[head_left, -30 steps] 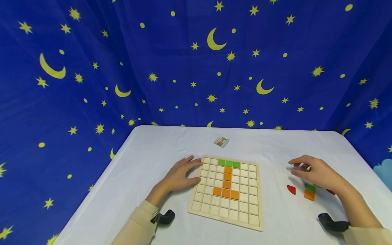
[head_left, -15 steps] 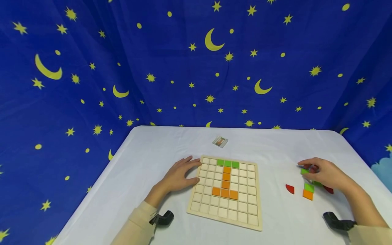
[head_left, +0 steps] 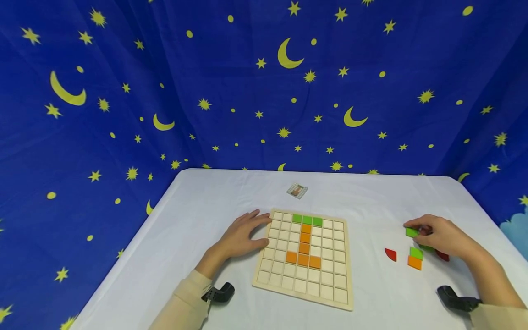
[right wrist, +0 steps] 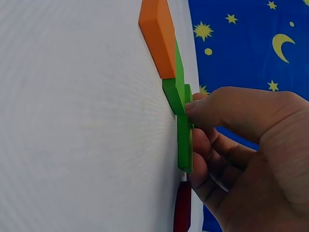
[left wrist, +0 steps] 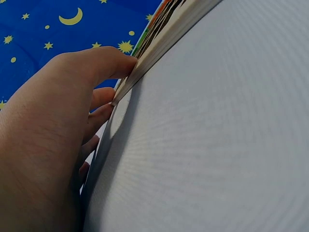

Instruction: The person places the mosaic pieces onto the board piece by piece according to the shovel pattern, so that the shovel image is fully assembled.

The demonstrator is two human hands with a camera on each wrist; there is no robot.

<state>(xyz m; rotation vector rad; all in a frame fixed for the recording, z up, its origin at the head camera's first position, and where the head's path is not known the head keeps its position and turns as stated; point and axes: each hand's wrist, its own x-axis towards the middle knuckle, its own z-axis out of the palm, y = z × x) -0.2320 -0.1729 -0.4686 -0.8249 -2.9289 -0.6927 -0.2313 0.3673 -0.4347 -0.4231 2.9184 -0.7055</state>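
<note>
Right hand shifted rightward — pinching green tile, partly hidden | left hand spread, touching board | red piece part-covered

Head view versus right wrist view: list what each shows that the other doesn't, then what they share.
Only the head view: the square board with its laid tiles, the small card beyond it, the left hand at the board's edge, the leftmost red piece and the beige sleeves.

Only the right wrist view: the thick side of the loose orange tile, close up and nearly level with the table.

Both: the right hand, that orange tile, loose green tiles, the other red piece, the white table and the starry curtain.
</note>
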